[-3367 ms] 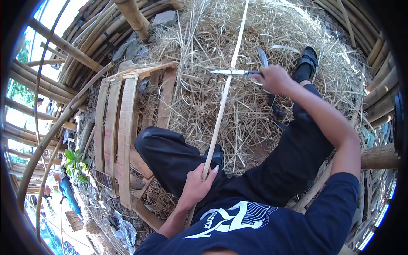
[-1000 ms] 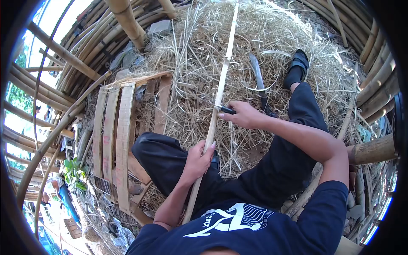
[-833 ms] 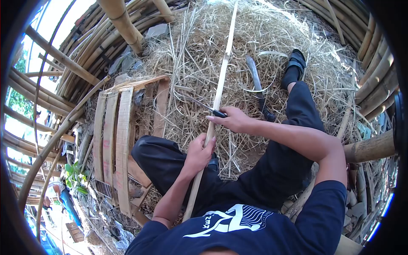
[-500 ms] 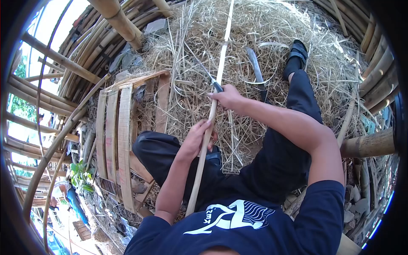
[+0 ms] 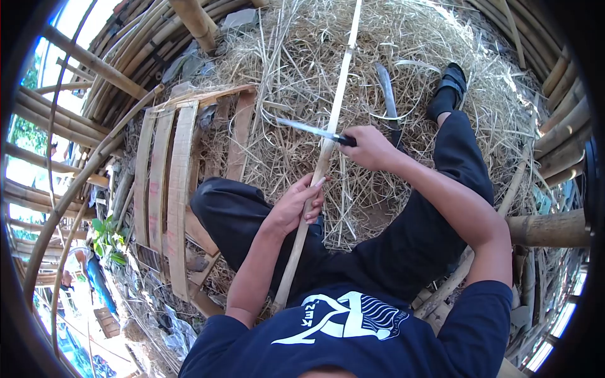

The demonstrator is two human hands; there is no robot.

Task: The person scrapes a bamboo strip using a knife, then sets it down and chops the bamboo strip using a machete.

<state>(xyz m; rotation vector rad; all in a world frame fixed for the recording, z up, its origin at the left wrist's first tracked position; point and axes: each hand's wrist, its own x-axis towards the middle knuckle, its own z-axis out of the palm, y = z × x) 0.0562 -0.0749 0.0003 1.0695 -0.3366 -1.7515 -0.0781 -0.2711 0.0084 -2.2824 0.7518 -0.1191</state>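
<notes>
Head view: left hand [image 5: 293,206] fingers curled round long pale bamboo strip [image 5: 342,82], likely steadying it. Right hand [image 5: 373,149] fingers clenched on black-handled steel knife [image 5: 310,130], blade crosswise.

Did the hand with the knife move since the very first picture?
Yes. Judged against the machete lying in the same spot, the right hand has moved left and lower in the view.

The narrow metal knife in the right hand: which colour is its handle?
The knife's handle is black, seen best in the head view.
</notes>
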